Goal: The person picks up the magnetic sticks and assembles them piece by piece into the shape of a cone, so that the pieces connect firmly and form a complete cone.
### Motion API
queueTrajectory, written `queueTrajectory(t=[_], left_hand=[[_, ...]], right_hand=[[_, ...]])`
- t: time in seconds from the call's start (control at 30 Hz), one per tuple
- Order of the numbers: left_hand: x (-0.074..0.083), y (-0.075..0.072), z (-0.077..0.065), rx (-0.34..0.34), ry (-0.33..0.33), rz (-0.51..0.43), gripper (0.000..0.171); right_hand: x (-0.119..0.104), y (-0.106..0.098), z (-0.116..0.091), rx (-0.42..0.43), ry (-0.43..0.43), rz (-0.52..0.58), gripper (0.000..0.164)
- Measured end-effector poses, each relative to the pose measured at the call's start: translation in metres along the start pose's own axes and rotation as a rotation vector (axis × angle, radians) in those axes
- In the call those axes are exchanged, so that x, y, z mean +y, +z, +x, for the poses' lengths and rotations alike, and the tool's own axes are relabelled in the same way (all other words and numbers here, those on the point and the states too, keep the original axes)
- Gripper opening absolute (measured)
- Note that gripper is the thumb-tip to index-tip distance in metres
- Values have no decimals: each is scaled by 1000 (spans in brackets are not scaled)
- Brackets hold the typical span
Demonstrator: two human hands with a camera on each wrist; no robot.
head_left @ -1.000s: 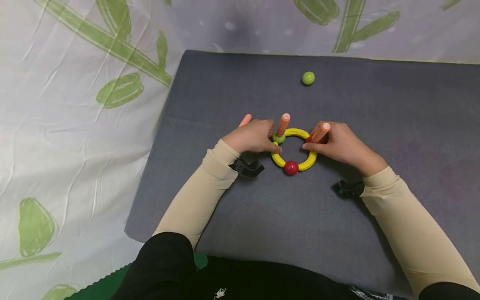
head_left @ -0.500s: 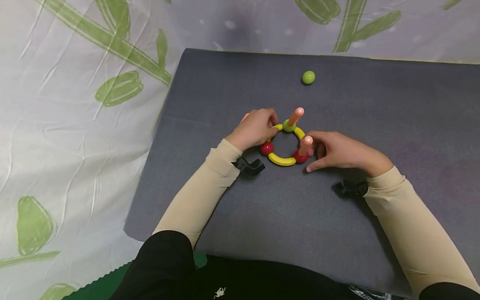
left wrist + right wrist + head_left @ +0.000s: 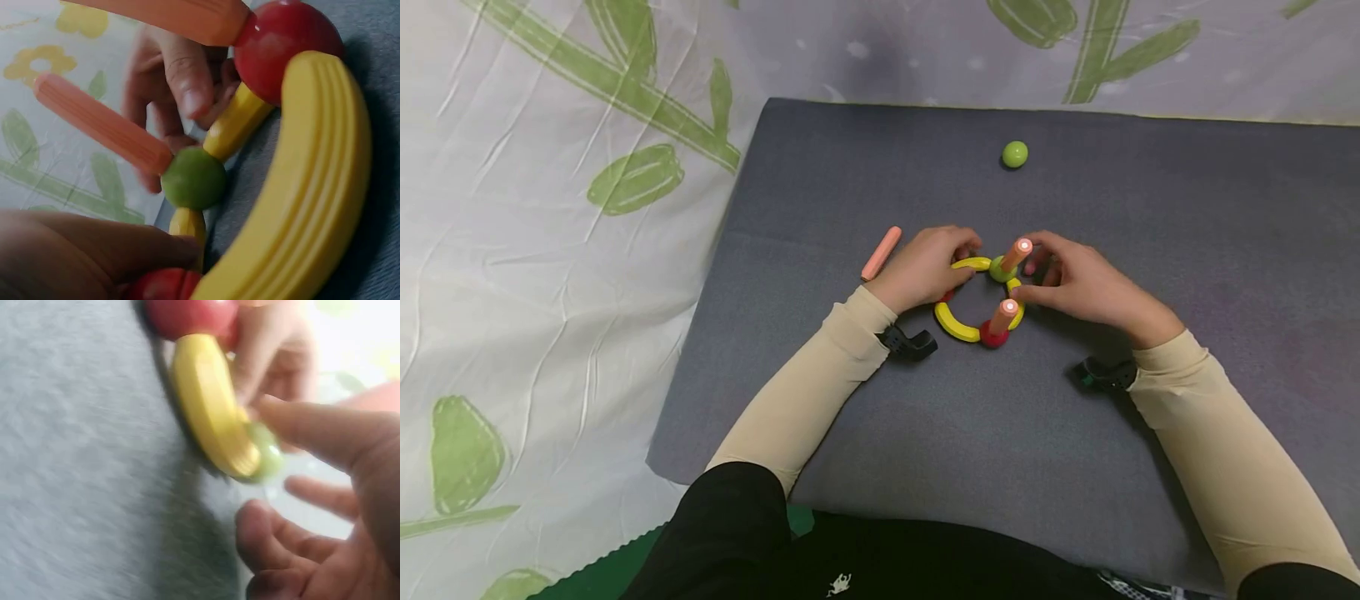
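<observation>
On the table lies a ring of yellow curved bars (image 3: 957, 323) joined by balls. One ball is green (image 3: 1001, 269) and another is red (image 3: 993, 335); each carries an upright orange stick (image 3: 1018, 252). A second red ball (image 3: 164, 284) sits mostly hidden under my left hand (image 3: 931, 265). That hand pinches the ring's far-left yellow bar (image 3: 187, 224) between thumb and fingers. My right hand (image 3: 1078, 283) is at the ring's right side, its thumb and fingers spread apart around nothing. In the right wrist view the thumb tip (image 3: 275, 409) appears close to the green ball; contact is unclear.
A loose orange stick (image 3: 881, 253) lies left of my left hand. A loose green ball (image 3: 1015, 154) rests toward the back of the grey table (image 3: 925, 433). Patterned cloth (image 3: 880, 50) hangs behind and to the left.
The ring has turned clockwise, its green ball going from upper left to upper right. My right hand has released the ring. My left hand has shifted right, uncovering the loose stick.
</observation>
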State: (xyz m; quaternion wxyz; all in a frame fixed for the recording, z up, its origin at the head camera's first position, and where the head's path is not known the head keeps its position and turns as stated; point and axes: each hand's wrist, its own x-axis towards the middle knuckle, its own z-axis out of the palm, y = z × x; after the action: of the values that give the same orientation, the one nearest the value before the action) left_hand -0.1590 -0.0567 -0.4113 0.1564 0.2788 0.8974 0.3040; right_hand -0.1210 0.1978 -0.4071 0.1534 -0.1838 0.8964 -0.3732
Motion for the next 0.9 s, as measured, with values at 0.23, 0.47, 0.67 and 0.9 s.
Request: queueTrajectory(t=[0.23, 0.47, 0.67, 0.9], left_hand=[[3, -10, -3, 24, -26, -16, 34], [-3, -47, -17, 184, -318, 380, 35], [-16, -60, -26, 102, -523, 387, 34], [-24, -63, -23, -40, -521, 210, 38]], right_hand=[[7, 12, 3, 85, -115, -35, 40], [7, 10, 3, 119, -90, -50, 34], [3, 5, 1, 114, -29, -64, 28], [4, 5, 1, 103, 24, -106, 26]])
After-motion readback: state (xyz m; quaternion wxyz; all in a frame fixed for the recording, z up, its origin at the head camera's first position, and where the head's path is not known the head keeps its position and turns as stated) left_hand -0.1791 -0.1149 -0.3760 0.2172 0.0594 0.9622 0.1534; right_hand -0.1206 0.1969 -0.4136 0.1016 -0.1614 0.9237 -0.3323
